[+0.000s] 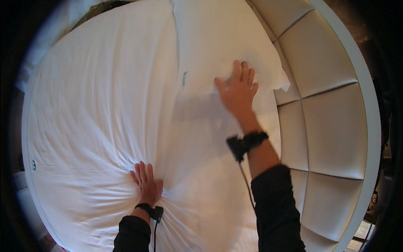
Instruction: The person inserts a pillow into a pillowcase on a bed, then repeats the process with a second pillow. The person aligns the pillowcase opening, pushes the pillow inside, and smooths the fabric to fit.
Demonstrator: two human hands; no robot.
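A white sheet or duvet [96,96] covers the bed, with folds fanning out from where my left hand [147,185] presses flat on it, fingers stretched. My right hand [239,93] is spread over the near end of a white pillow [222,38]. Its shadow falls on the white cloth to its left, and whether the fingers touch the pillow I cannot tell. The pillow lies along the head of the bed, with a small green tag or mark [184,78] by its left edge. Neither hand holds anything.
A padded beige headboard [333,130] of square panels runs down the right side, edged by a pale frame [372,126]. Black straps with small devices sit on both wrists, and cables hang from them. Another small mark [34,165] shows at the cover's left edge.
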